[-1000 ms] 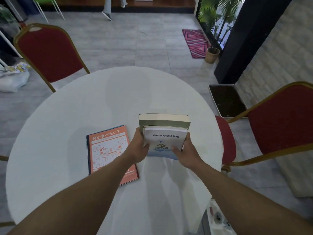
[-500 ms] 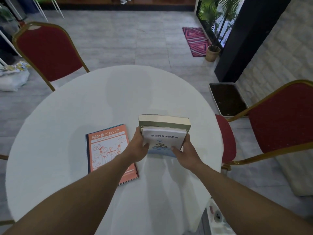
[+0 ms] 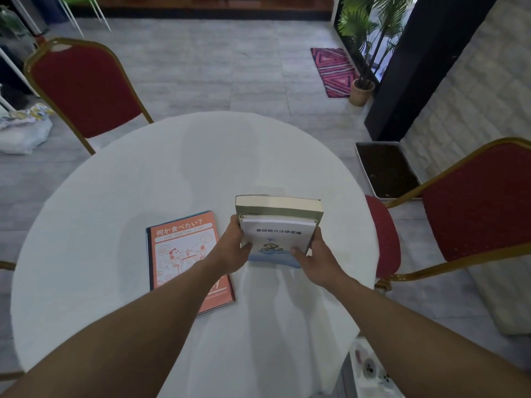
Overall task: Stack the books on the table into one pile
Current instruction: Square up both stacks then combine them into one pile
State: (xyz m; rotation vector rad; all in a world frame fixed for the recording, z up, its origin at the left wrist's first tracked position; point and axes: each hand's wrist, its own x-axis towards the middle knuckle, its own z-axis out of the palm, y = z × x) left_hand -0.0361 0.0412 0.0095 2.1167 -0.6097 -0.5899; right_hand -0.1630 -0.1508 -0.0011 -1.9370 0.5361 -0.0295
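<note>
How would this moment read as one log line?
both hands grip white book atop green book | orange book unstacked

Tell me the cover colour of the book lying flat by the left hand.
Orange, with white line drawings, on the flat book; head view.

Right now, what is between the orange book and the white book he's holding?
In the head view, only the left hand lies between the orange book and the white book; it grips the white book's left edge.

Around your table, beyond the task
You have a red chair far left, another red chair right, a potted palm beside a striped rug.
</note>
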